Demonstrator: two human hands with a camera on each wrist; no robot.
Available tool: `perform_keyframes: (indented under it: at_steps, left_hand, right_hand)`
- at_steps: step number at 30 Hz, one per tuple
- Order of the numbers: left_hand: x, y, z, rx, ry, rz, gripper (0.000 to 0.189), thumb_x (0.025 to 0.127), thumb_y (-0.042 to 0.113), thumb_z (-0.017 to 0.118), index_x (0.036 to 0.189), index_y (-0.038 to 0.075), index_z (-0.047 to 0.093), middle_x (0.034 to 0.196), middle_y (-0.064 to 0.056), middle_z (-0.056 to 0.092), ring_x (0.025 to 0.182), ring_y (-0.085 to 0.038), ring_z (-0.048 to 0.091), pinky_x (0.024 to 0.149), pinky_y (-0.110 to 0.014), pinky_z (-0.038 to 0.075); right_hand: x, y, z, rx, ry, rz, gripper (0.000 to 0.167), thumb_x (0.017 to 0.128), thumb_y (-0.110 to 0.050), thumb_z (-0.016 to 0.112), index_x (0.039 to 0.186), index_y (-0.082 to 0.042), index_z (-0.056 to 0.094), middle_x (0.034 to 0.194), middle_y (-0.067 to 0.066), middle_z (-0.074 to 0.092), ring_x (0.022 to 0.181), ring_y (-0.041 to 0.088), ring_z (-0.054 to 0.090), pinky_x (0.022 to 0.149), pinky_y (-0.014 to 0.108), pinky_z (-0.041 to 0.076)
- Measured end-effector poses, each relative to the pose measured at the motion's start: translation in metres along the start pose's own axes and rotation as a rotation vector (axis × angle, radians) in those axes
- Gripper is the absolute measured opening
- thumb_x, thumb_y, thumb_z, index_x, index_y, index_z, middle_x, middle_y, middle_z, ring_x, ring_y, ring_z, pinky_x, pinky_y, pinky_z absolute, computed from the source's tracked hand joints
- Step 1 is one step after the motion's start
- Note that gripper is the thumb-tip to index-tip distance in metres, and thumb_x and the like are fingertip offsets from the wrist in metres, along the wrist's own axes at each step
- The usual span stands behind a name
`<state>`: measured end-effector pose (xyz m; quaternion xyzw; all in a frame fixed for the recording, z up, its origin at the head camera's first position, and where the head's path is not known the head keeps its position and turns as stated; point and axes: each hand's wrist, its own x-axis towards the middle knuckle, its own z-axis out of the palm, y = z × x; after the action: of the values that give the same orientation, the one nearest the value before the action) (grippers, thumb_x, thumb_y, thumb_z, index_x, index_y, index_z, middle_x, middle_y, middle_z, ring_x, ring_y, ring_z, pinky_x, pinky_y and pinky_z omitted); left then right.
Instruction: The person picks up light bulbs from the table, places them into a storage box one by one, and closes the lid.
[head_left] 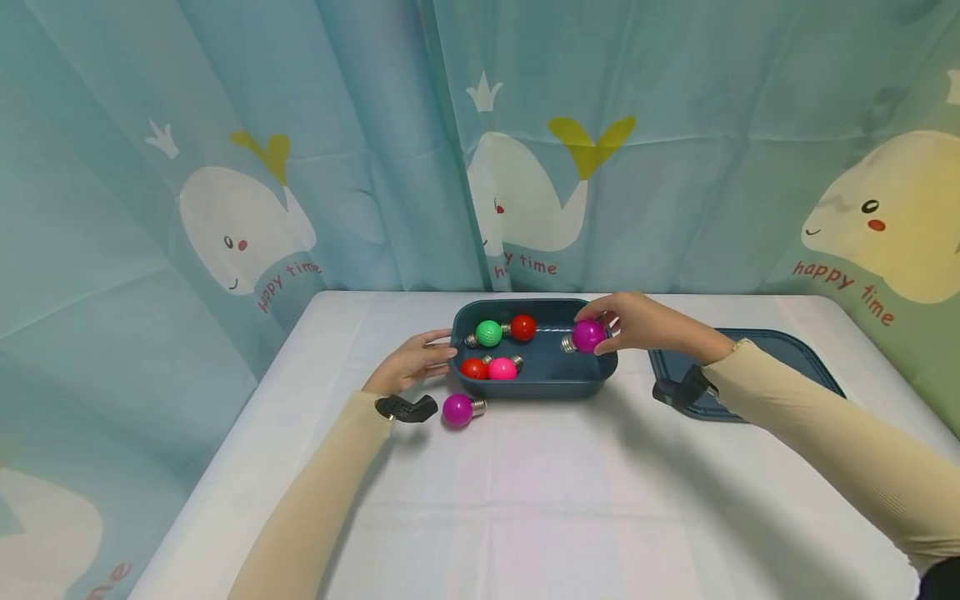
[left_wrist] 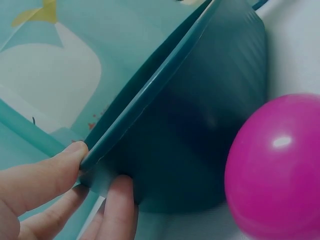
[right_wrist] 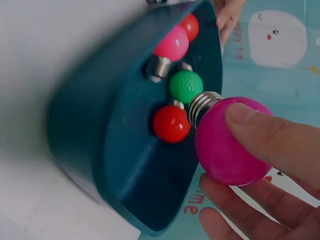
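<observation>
We note a magenta bulb [head_left: 588, 335] pinched in the right hand [head_left: 637, 323], thumb on top and fingers curled beneath, its metal screw base pointing left. It sits at the right end of the dark blue bin [head_left: 570, 379], just over the rim, above the inside.

Inside the bin we count four more bulbs: a green bulb [head_left: 488, 333] and a red bulb [head_left: 522, 327] toward the back, a second red bulb [head_left: 473, 368] and a pink bulb [head_left: 502, 368] toward the front. The wrist view confirms these [right_wrist: 185, 86], clustered at the bin's left end.

The left hand [head_left: 411, 363] is at the bin's left end; thumb and fingers [left_wrist: 120, 210] pinch the rim between them.

Just outside, near the left wrist, we see a second magenta bulb [head_left: 457, 410] lying on the white table [head_left: 525, 500], close to the bin's front left corner.

To the right, behind the right forearm, a flat dark blue lid [head_left: 795, 354] lies on the table. A whale-print curtain [head_left: 225, 225] hangs behind.
</observation>
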<state>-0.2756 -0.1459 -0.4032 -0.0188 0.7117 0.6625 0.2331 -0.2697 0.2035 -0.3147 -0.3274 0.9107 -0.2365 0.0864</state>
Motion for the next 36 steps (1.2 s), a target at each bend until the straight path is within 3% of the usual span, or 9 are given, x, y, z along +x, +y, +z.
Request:
perform_keyframes:
  at_steps: [7,17,28,36]
  left_hand:
    - [-0.001,0.001,0.000,0.006,0.000,0.005,0.058,0.095,0.007,0.052,0.147,0.005,0.027,0.145,-0.018,0.038,0.121,-0.022,0.048,0.111,-0.042,0.037]
    - [0.002,0.000,-0.002,0.004,0.004,0.000,0.057,0.095,0.006,0.051,0.147,0.006,0.028,0.142,-0.018,0.040,0.114,-0.017,0.050,0.110,-0.042,0.037]
    - [0.003,-0.002,-0.003,0.002,0.000,0.003,0.057,0.095,0.006,0.052,0.147,0.006,0.029,0.141,-0.018,0.041,0.108,-0.015,0.053,0.111,-0.042,0.037]
    - [0.001,-0.001,-0.001,0.001,-0.002,0.001,0.058,0.095,0.006,0.052,0.147,0.006,0.028,0.141,-0.018,0.041,0.114,-0.019,0.051,0.111,-0.042,0.037]
  right_hand:
    - [0.025,0.011,-0.006,0.035,-0.035,0.009,0.045,0.075,-0.003,0.076,0.117,0.005,0.062,0.113,0.022,0.064,0.096,0.032,0.063,0.077,0.037,0.058]
    - [0.052,0.025,-0.004,0.103,-0.106,0.062,0.045,0.079,-0.008,0.074,0.121,0.001,0.061,0.121,0.022,0.061,0.107,0.038,0.060,0.084,0.039,0.057]
    - [0.069,0.038,0.014,0.240,-0.234,0.105,0.048,0.081,-0.008,0.072,0.126,-0.002,0.057,0.125,0.020,0.058,0.111,0.035,0.057,0.089,0.039,0.055]
    - [0.076,0.042,0.025,0.299,-0.363,0.111,0.048,0.082,-0.008,0.071,0.126,-0.001,0.056,0.127,0.021,0.055,0.116,0.033,0.052,0.093,0.037,0.053]
